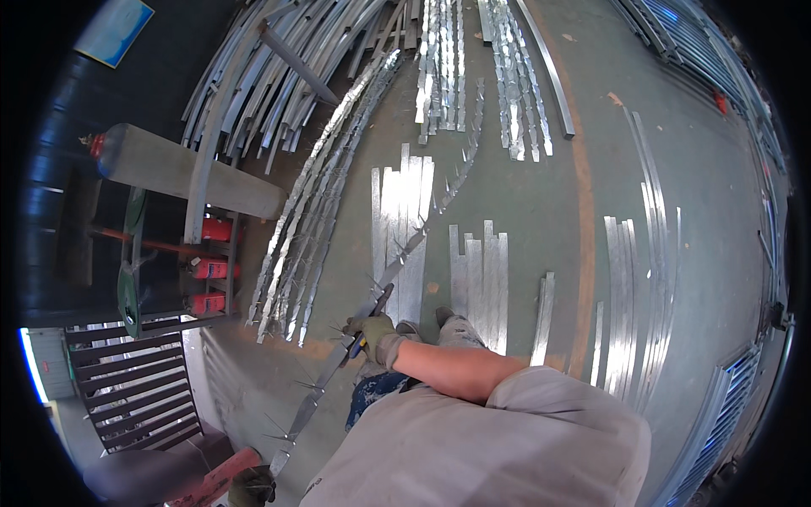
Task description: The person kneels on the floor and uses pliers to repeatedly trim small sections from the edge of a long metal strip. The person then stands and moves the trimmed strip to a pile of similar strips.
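The right hand [376, 331], gloved, was closed around a dark-handled tool [378, 306] set against a long spiked metal strip [397, 258]. The strip (thin, shiny, with sharp barbs jutting off both edges) ran diagonally from far above the hand down past it to the left hand [251, 487], also gloved, which gripped its lower end. Flat metal strips [480, 279] lay just right of the hand; bundled spiked strips [296, 253] lay to its left. Bare green floor [541, 194] opened beyond.
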Available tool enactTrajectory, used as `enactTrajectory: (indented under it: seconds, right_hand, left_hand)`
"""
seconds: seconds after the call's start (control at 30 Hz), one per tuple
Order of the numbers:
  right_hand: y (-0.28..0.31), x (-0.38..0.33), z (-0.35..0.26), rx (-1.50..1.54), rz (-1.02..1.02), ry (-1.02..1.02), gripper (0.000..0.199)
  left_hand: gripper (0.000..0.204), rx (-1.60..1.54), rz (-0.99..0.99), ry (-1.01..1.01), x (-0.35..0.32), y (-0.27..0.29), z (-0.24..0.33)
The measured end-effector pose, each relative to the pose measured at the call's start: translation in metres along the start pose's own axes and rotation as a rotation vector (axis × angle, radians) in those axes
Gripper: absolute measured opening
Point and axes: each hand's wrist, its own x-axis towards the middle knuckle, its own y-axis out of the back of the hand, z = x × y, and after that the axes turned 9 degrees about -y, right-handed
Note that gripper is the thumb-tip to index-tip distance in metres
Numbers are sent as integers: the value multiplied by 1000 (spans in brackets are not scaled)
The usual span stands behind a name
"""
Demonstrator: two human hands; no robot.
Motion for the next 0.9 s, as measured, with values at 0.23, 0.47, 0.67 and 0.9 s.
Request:
enactTrajectory:
  seconds: [0.23,0.47,0.67,0.9]
  right_hand:
    - [-26,-6,26,-77,-24,39,34]
    - [-79,-37,21,-203,-44,138,40]
    - [-142,-115,-27,-219,-179,315,45]
    - [-193,-156,-120,-215,-326,505,41]
  left_hand:
    - [24,-612,144,312,2,49,-61]
    - [24,-185,93,-46,13,31,-136]
    - [29,-136,29,-97,67,13,-101]
    - [31,-208,-53,-310,144,-10,-75]
